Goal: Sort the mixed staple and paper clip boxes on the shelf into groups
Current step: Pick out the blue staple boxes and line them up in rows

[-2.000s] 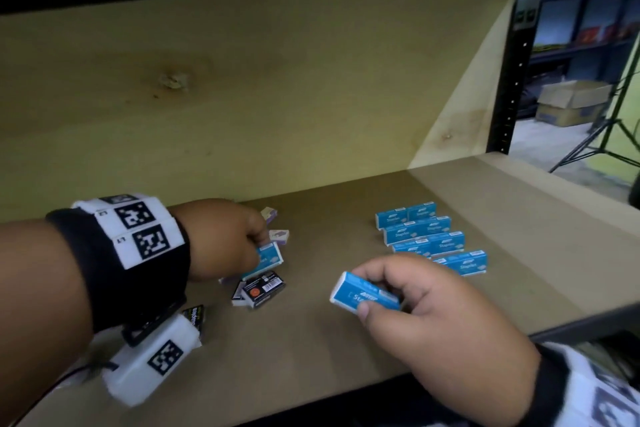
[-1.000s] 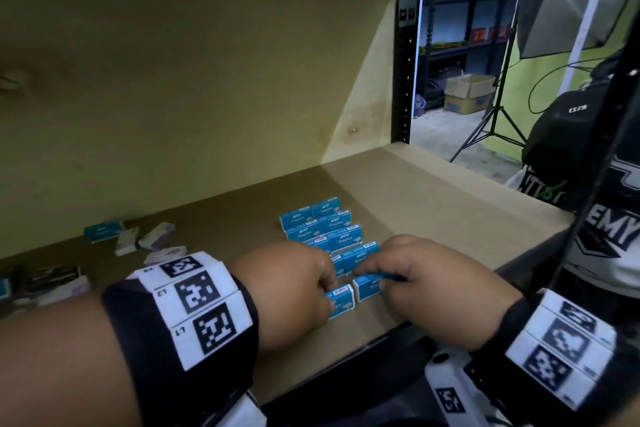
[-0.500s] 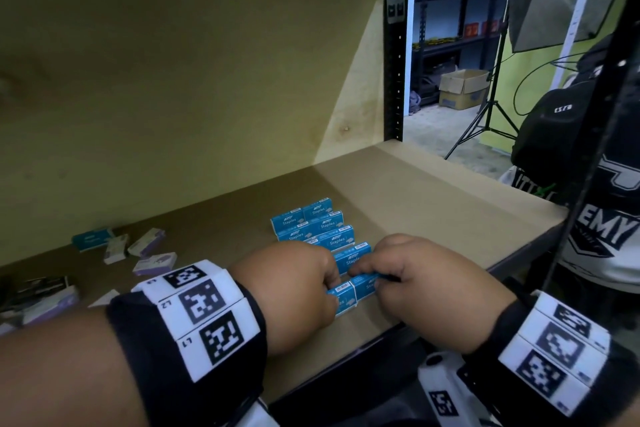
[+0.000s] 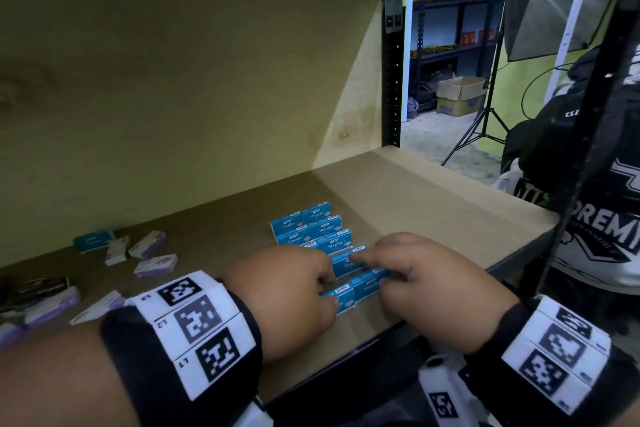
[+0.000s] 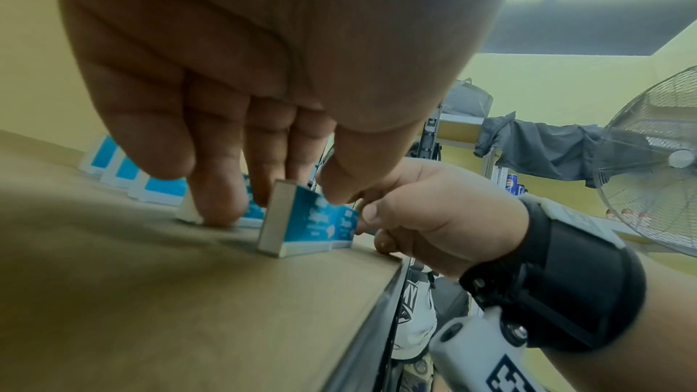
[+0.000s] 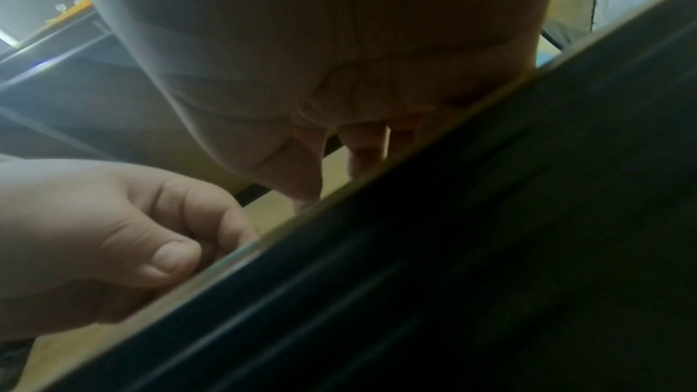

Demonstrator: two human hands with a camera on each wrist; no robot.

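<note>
Several blue staple boxes point(image 4: 306, 229) stand in neat rows on the wooden shelf point(image 4: 433, 204). The front row holds two more, side by side near the shelf's edge. My left hand point(image 4: 329, 291) pinches the left blue staple box point(image 4: 343, 298) between thumb and fingers; the left wrist view shows that box point(image 5: 309, 221) standing on the board under the left hand point(image 5: 294, 190). My right hand point(image 4: 375, 272) pinches the right blue staple box point(image 4: 367, 284) at its end. In the right wrist view the dark shelf edge hides most of the scene; only a sliver of blue box point(image 6: 241, 249) shows.
Purple-and-white boxes point(image 4: 156, 263) and one teal box point(image 4: 93, 240) lie scattered at the left, with dark boxes point(image 4: 41, 288) further left. A black upright post point(image 4: 391, 62) ends the back panel. A person in a black-and-white shirt point(image 4: 606, 218) stands past the shelf's right end.
Both hands carried blue boxes from the left pile to the sorted group and set them down as a new front row. Over the last half second they barely moved.
</note>
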